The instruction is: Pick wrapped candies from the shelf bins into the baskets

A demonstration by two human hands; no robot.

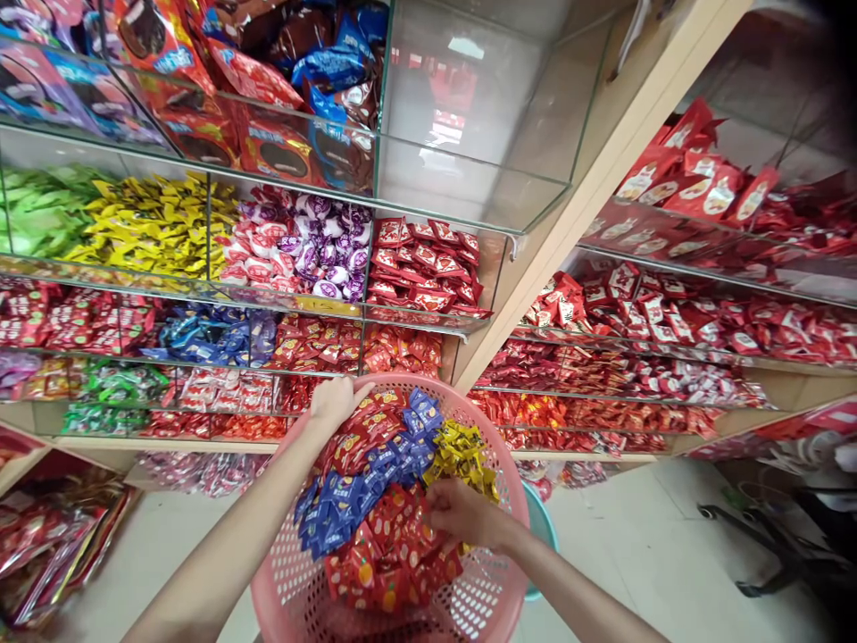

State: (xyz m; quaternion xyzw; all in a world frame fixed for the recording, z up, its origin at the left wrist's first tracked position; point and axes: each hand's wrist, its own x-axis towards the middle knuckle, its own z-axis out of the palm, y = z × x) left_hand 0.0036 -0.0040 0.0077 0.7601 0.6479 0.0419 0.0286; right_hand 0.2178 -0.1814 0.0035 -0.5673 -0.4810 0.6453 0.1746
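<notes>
Gripping the round pink perforated plastic basket (285,580) at its rim, L hand (336,402) presumably steadied it; R hand (459,513) curled at glossy red printed packets (375,572) inside, pinch n/c (couldn't tell). Blue packets (354,502) lay adj., apparently colour-grouped.

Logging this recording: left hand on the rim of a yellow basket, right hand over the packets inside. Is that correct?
The colour is wrong: the head view shows a pink basket. The left hand is on its rim and the right hand over the packets inside, as you say.
</notes>
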